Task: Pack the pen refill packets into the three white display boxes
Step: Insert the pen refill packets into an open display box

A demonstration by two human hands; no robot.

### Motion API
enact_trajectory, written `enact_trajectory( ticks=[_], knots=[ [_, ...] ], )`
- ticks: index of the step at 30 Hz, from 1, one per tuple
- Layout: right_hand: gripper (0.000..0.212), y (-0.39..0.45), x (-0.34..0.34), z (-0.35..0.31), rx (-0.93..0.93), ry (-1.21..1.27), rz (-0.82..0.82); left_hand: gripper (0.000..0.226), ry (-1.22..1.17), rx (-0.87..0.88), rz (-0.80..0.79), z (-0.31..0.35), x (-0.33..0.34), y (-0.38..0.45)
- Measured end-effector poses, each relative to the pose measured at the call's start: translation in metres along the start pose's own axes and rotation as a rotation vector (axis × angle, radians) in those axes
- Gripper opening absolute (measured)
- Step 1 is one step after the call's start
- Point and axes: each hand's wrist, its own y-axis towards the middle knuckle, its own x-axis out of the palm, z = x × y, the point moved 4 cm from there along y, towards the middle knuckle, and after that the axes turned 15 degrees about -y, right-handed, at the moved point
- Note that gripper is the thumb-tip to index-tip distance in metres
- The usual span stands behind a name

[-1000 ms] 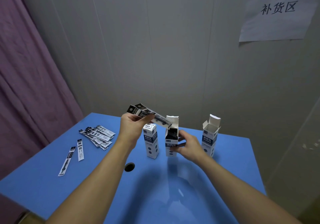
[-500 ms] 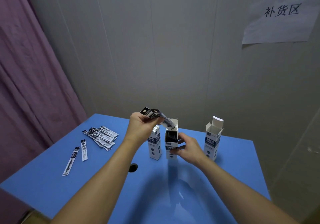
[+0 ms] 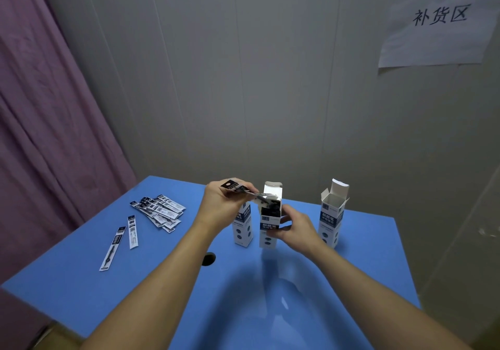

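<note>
Blue desk (image 3: 81, 282): left hand (image 3: 224, 206) is pinching packets (image 3: 244, 189); right hand (image 3: 293, 226) is gripping middle box (image 3: 269, 224), which risks tipping.

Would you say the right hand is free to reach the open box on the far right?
Probably not yet: the right hand is holding the middle box steady. The far-right box stands beside it, with nothing between.

Bench (image 3: 338, 282): smooth blue laminate, slight sheen, faint reflections. Display boxes (image 3: 333, 215): thin white printed card, matt. Refill packets (image 3: 159, 210): glossy clear plastic film with printed labels. Curtain (image 3: 46, 133): mauve cloth, creased. Wall sign (image 3: 438, 30): white paper.
</note>
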Motion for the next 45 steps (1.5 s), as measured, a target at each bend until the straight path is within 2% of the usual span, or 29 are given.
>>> enact_trajectory(
  ticks=[13, 20, 26, 32, 35, 37, 40, 43, 45],
  knots=[
    [0.046, -0.006, 0.004, -0.006, -0.006, -0.010, -0.025, 0.011, 0.029, 0.018, 0.023, 0.003, -0.004, -0.006],
    [0.044, -0.009, 0.001, -0.006, 0.017, -0.020, -0.024, 0.007, -0.069, -0.022, 0.047, 0.005, -0.002, -0.010],
    [0.044, -0.011, 0.002, -0.005, 0.025, -0.024, -0.005, 0.018, -0.046, -0.043, 0.052, 0.001, 0.004, -0.011],
    [0.041, -0.013, 0.003, -0.014, -0.019, -0.049, -0.013, 0.019, 0.133, -0.017, -0.019, -0.005, 0.009, -0.012],
    [0.042, -0.013, 0.005, -0.020, -0.047, -0.058, -0.018, 0.010, 0.241, -0.121, -0.024, -0.009, 0.013, -0.007],
    [0.043, -0.013, 0.007, -0.021, -0.058, -0.052, -0.028, 0.019, 0.329, -0.139, -0.003, -0.009, 0.012, -0.004],
    [0.043, -0.013, 0.008, -0.022, -0.058, -0.018, -0.015, 0.013, 0.256, -0.152, 0.008, -0.007, 0.012, -0.002],
    [0.043, -0.012, 0.007, -0.026, -0.069, -0.008, -0.008, 0.019, 0.253, -0.054, -0.011, 0.002, 0.013, -0.005],
    [0.043, -0.013, 0.007, -0.028, -0.075, -0.006, -0.015, 0.013, 0.279, 0.024, -0.038, 0.006, 0.013, -0.005]
  ],
)
